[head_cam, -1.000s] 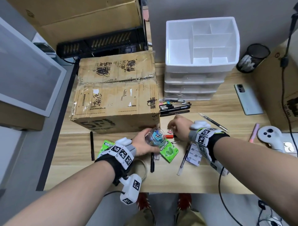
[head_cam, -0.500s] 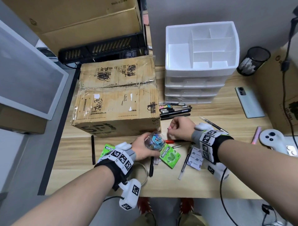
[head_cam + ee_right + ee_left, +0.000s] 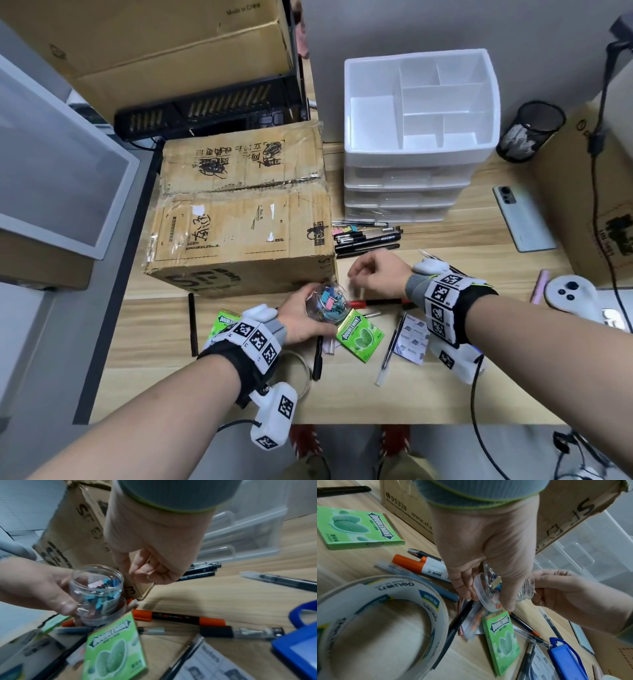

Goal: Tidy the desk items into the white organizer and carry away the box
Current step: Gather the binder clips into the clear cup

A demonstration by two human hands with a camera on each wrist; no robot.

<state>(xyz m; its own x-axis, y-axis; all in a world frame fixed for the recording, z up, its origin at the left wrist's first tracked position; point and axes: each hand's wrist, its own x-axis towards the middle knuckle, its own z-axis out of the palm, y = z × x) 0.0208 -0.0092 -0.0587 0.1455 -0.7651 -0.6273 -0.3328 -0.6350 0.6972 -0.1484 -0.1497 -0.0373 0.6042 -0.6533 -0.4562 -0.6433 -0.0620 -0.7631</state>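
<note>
Fingers of one left hand grip one clip jar.

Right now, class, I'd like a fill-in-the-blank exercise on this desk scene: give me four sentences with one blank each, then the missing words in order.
1. The left hand holds a clear jar of coloured ____ clips.
2. The jar has no ____ on its mouth.
3. The white organizer has five top compartments, and all of them are ____.
4. The green gum packs on the desk are printed with the word ____.

Missing words: binder; lid; empty; DOUBLEMINT
</note>
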